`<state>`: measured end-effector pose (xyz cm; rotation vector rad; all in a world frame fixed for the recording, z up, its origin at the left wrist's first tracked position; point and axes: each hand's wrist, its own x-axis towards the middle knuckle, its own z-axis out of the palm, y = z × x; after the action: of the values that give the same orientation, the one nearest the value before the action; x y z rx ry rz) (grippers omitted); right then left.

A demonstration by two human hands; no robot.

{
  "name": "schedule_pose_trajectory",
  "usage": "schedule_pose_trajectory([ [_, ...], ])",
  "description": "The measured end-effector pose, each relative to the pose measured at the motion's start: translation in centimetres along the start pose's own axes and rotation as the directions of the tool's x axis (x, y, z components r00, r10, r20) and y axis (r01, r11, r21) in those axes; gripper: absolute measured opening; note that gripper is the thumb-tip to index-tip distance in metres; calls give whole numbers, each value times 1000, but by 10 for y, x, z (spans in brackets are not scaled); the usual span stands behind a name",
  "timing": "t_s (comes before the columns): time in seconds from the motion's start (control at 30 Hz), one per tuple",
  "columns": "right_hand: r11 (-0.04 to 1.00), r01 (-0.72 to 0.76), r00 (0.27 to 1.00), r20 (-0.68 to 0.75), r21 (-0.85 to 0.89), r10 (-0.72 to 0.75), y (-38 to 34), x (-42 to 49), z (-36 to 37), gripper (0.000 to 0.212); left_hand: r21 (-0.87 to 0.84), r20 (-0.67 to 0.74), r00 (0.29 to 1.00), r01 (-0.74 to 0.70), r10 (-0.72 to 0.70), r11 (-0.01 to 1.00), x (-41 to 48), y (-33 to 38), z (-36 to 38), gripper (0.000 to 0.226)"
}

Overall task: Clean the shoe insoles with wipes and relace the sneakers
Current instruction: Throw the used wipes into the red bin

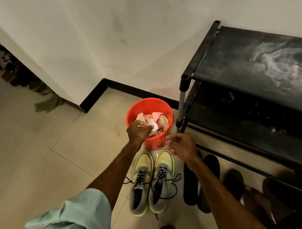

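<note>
Two yellow-and-grey sneakers (151, 182) stand side by side on the tiled floor, their black laces loose and trailing. Two dark insoles (191, 182) lie on the floor just right of them. My left hand (139, 132) is over the red bin (155, 143) and pinches a crumpled white wipe (154, 126) above the rubbish inside. My right hand (182, 146) hovers beside the bin's right side, above the right sneaker's toe, fingers loosely spread and holding nothing.
A black shoe rack (254, 89) stands at the right against the wall, with dark shoes (254, 196) on the floor beneath it. A wall corner with black skirting (93, 96) juts out behind the bin. Open tiled floor lies to the left.
</note>
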<state>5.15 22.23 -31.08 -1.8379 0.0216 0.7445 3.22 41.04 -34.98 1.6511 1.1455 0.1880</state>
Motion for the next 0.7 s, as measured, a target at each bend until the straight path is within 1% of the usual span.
schedule_pose_trajectory([
  [0.1, 1000, -25, 1000, 11, -4, 25, 6, 3, -2, 14, 34, -13, 999, -47, 48, 998, 10, 15, 11, 13],
  [0.2, 998, -58, 998, 16, 18, 58, 12, 6, -5, 16, 53, 26, 997, -74, 72, 996, 21, 19, 24, 13],
  [0.3, 996, -84, 996, 17, 21, 84, 15, 9, -8, 17, 148, 71, 995, -77, 67, 986, 35, 6, 35, 9],
  [0.33, 996, -86, 996, 18, 25, 86, 15, 10, -8, 18, 190, 93, 992, -98, 81, 977, 39, -1, 39, 8],
  [0.43, 996, -78, 997, 23, 31, 78, 14, 10, -10, 20, 254, 178, 973, -187, 144, 949, 32, -4, 46, 21],
  [0.53, 996, -78, 997, 20, 35, 77, 11, 10, -8, 18, 318, 263, 948, -261, 179, 911, 29, -10, 49, 23],
  [0.7, 997, -81, 997, 19, 17, 80, 10, 11, -8, 18, 431, 350, 914, -354, 208, 830, 35, -16, 50, 23],
])
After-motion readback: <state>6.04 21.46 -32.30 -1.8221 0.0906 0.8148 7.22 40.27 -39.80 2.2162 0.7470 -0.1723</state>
